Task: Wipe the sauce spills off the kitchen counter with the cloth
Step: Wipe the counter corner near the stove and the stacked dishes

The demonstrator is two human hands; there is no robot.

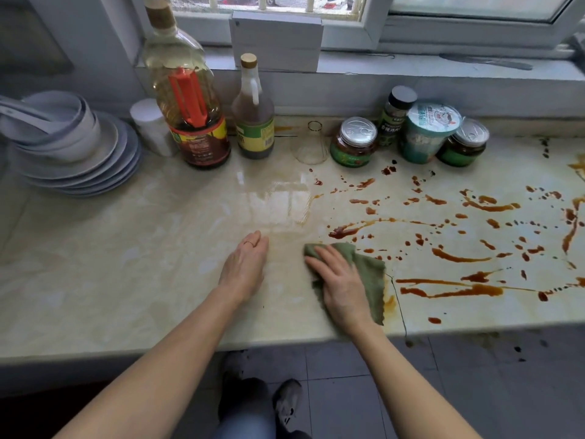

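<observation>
While under right hand [340, 288], cloth [371, 275] diagonal

The right hand [340, 286] lies flat over the green cloth [370, 274] and hides its middle, so whatever the counter [126, 264] looks like beneath cannot be seen. Out right the sauce spills [456, 256] run off the picture's edge, far left the stack of plates [95, 166] is cut off too, and the tall oil bottle [186, 99] is clipped at its cap by the top edge. Labels on the bottles and jars are too blurred to read — and the spice jar [395, 115] sits half hidden behind the sealed tub [427, 134].
</observation>
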